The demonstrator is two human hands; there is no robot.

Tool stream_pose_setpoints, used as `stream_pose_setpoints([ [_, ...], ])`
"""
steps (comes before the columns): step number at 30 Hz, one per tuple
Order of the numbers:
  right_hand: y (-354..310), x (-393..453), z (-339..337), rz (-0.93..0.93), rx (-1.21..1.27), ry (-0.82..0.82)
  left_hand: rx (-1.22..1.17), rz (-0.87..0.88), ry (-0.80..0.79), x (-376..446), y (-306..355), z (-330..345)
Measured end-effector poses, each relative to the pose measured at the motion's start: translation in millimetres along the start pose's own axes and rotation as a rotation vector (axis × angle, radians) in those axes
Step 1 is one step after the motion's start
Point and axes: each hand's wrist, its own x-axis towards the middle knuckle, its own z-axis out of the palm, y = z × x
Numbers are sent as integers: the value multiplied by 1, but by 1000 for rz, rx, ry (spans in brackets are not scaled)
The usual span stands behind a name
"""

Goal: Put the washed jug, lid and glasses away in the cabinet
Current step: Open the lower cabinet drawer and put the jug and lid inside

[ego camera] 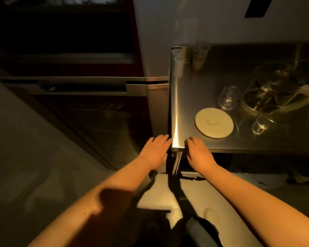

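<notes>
Dim kitchen, warm light, steel counter (pixel 194 90) on the right with a bright glare along its left edge. Nothing put away yet, as far as can be judged: all washed pieces on the counter. Glass jug (pixel 271 97) with pale handle, lying tilted at the far right. Round pale lid (pixel 214 123) flat on the steel, nearer and to the left of the jug. One glass (pixel 228 98) on its side between lid and jug, just beside the jug; second glass (pixel 261 124) near, in front of the jug. Two pale cylinders (pixel 178 63) and a blurred bottle-like shape at the far left corner, hard to identify. Dark cabinet (pixel 70 32) far left, interior not readable; probably the destination, but not certain.

Left hand (pixel 154 151) flat, fingers straight and spread a little, at the near left corner of the counter, fingertips touching or almost touching the edge; holding nothing. Right hand (pixel 199 151) on the near edge, fingers bent loosely over it, holding nothing. Whole task left to do: jug, lid, both glasses.
</notes>
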Motion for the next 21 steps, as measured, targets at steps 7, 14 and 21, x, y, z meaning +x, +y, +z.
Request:
stream_pose_setpoints([
  [7,-117,49,-31,-170,111,114,21,-168,135,-53,-104,-43],
  [14,-202,98,-63,-321,46,231,58,-311,266,-93,-168,-70],
  [21,-261,125,-55,-334,-122,249,46,-280,327,-110,-229,-77],
])
